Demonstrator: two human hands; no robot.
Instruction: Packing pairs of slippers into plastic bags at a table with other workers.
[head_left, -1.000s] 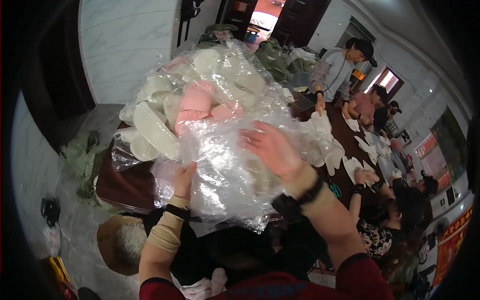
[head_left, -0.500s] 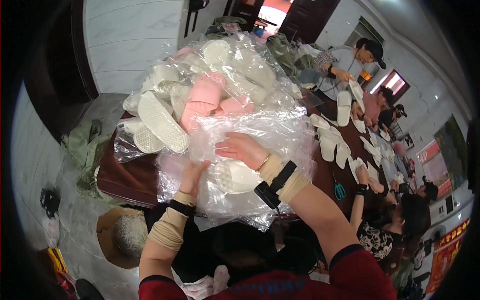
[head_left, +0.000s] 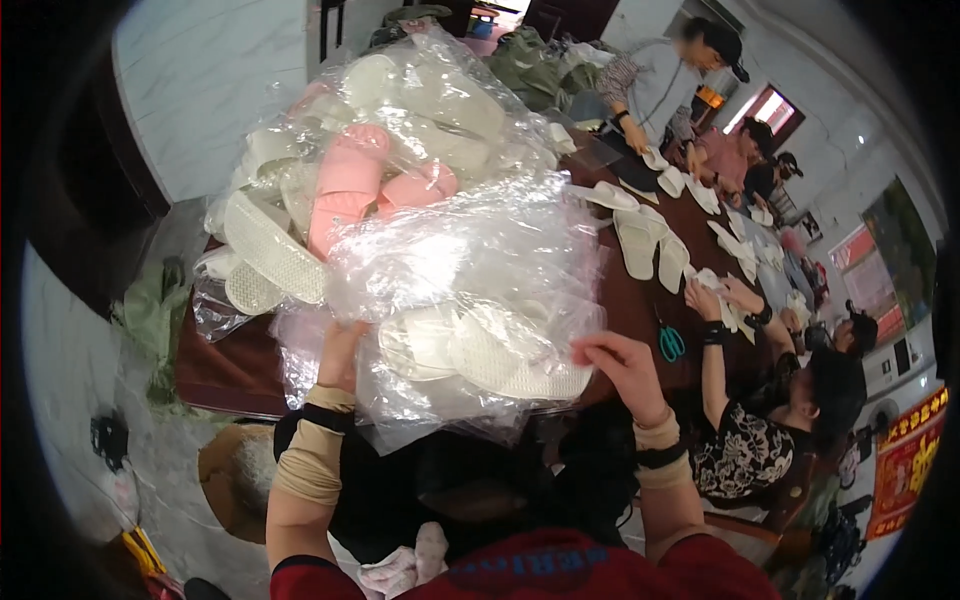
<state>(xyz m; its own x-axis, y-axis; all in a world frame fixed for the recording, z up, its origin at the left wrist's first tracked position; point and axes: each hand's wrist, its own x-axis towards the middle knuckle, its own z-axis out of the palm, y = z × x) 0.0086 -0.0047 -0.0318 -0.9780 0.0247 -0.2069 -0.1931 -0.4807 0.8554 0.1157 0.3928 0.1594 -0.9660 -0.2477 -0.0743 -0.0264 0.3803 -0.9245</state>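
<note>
A pair of white slippers [head_left: 520, 362] lies in a clear plastic bag [head_left: 400, 412] at the table's near edge. The slippers overlap, soles partly showing through the shiny film. At the bag's left edge, my left hand [head_left: 343, 357] is closed on the film; its lower fingers are hidden. My right hand [head_left: 626, 368] is at the bag's right edge beside one slipper's end, fingers bent and tips drawn together on the film. More clear film [head_left: 480, 235] lies just beyond the pair.
A heap of bagged white slippers [head_left: 275, 250] and pink slippers [head_left: 348, 180] rises behind on the brown table [head_left: 225, 370]. Teal scissors [head_left: 671, 343] and loose white slippers [head_left: 640, 240] lie to the right, where co-workers handle slippers. A cardboard box [head_left: 225, 480] stands on the floor at left.
My right hand has moved from above the slippers to the bag's right edge. My left hand has shifted slightly left. The view has turned, and both slippers now show.
</note>
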